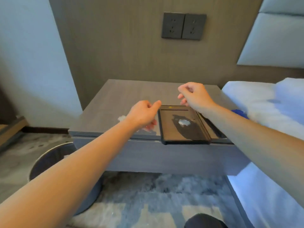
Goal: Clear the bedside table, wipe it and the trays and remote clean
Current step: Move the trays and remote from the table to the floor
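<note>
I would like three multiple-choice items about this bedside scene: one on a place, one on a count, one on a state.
1. Where is the brown tray?
A. at the table's front edge
B. on the bed
C. on the floor

2. How many wall sockets are there?
A. one
B. two
C. four

3. What is the left hand holding?
A. a remote
B. a cloth
C. nothing

Key: 1 A, it slightly overhangs the bedside table front; 2 B, two plates side by side; 3 C, fingers loosely curled, empty.
</note>
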